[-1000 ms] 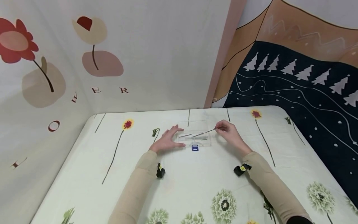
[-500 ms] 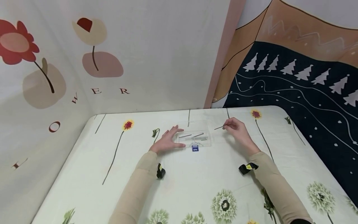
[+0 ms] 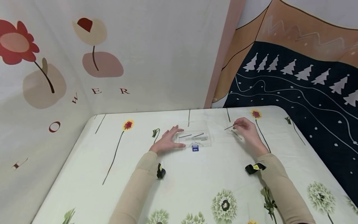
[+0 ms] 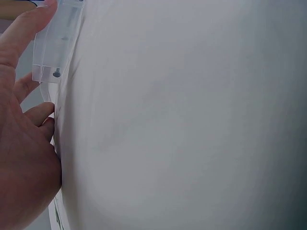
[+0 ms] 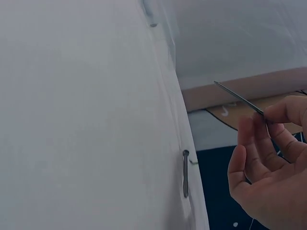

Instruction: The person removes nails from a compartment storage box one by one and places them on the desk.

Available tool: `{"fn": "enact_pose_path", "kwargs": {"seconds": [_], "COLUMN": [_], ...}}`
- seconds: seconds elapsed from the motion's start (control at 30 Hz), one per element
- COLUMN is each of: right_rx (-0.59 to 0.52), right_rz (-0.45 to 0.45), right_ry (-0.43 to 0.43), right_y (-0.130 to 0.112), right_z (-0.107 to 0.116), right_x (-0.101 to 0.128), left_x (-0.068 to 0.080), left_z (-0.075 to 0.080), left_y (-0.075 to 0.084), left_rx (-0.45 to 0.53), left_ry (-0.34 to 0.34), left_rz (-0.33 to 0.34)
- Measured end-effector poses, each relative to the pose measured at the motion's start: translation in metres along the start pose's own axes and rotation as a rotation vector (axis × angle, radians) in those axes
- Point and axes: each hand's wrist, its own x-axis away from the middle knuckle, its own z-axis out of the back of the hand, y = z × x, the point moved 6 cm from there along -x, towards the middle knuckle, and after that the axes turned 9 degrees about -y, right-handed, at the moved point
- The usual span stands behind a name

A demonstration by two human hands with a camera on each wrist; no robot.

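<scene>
A nail (image 3: 230,127) is pinched between the thumb and fingertips of my right hand (image 3: 248,132), above the table at the right. In the right wrist view the held nail (image 5: 237,97) points away from the fingers. A second nail (image 3: 236,134) lies on the cloth under that hand. My left hand (image 3: 167,141) holds the left end of a clear plastic box (image 3: 206,143), thumb at the front and fingers at the back. Several nails (image 3: 198,135) lie in the box. Its clear lid (image 3: 199,125) stands open at the back, and a blue piece (image 3: 195,148) sits at its front.
A white flower-printed cloth (image 3: 195,177) covers the table. Printed curtains (image 3: 167,62) hang close behind its far edge and on the left. A dark fabric (image 3: 265,84) with white trees lies beyond the right edge.
My right hand has moved right, away from the box, with the nail still pinched. The nail lying on the cloth has come into view. My left hand and the box have stayed put.
</scene>
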Motion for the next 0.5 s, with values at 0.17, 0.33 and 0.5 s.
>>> {"fn": "enact_pose_path", "kwargs": {"seconds": [0.17,0.33,0.5], "right_rx": [0.02,0.05,0.127], "right_rz": [-0.009,-0.032,-0.082], "right_ry": [0.003,0.028,0.048], "right_y": [0.001,0.003,0.008], "right_z": [0.01,0.019,0.025], "right_x": [0.005,0.007,0.011], "left_x": [-0.001,0.0,0.0], "left_z": [0.0,0.001,0.0], "left_y": [-0.001,0.0,0.0], "left_rx": [0.0,0.0,0.0], "left_ry": [-0.001,-0.003,-0.009], "left_rz": [0.003,0.016,0.015]}}
